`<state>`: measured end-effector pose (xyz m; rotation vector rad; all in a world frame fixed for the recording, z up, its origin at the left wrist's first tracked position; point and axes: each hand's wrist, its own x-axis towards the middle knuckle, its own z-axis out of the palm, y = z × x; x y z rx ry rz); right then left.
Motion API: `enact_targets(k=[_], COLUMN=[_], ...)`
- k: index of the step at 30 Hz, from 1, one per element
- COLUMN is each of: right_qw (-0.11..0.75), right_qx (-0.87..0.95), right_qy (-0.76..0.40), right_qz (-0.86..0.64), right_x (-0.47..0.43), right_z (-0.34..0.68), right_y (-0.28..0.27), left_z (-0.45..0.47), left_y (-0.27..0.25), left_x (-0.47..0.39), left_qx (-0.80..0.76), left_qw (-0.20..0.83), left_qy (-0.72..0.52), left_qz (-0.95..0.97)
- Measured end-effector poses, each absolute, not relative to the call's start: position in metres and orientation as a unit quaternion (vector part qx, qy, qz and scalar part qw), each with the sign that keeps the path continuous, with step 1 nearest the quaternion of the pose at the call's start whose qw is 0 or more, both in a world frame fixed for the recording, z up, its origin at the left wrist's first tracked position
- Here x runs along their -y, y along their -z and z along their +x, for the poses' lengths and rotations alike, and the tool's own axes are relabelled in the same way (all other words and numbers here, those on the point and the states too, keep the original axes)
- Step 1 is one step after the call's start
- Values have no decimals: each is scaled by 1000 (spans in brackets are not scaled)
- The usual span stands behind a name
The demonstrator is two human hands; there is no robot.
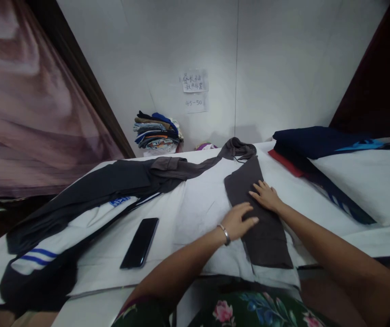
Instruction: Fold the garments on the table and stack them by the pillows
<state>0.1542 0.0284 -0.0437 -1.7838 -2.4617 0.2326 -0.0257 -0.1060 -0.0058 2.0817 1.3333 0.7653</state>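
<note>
A long-sleeved jacket with a white body (203, 206), a dark grey collar or hood (237, 147) and dark grey sleeves lies spread in front of me. Its right sleeve (271, 245) is folded down across the body, while the other stretches out to the left. My right hand (265, 196) rests on the folded sleeve with the fingers spread. Just left of it, my left hand (239, 221), with a bracelet at the wrist, is over the sleeve's edge, thumb and fingers apart. Whether the left fingertips touch the cloth I cannot tell.
A black phone (139, 243) lies on the white-covered table (108, 272). Dark and white clothes (89, 218) are heaped at the left. More garments (317, 141) lie at the right. A folded clothes stack (157, 131) stands by the wall, below handwritten paper signs (195, 84).
</note>
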Motion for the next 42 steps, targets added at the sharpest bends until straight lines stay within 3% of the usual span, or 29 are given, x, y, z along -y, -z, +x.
enact_targets(k=[6,19,28,33,42], right_qw=[45,61,44,119,61], right_qx=[823,819,811,834,838], right_qy=[-40,-61,-65,-16,-44], right_qz=[-565,-568,-579,-539,-541], right_x=[-13,-9,0,-7,-10], right_z=[154,160,163,146,144], right_y=[54,52,42,29,56], left_z=[-59,-35,-31,-31,-77], left_y=[3,13,25,26,26], left_x=[3,-109,-112,-107,-90], left_qx=[-716,-737,-758,-755,-783], left_qw=[263,287,257,232,144], left_qy=[-248,-208,-197,-199,-176], left_qz=[597,575,566,580,579])
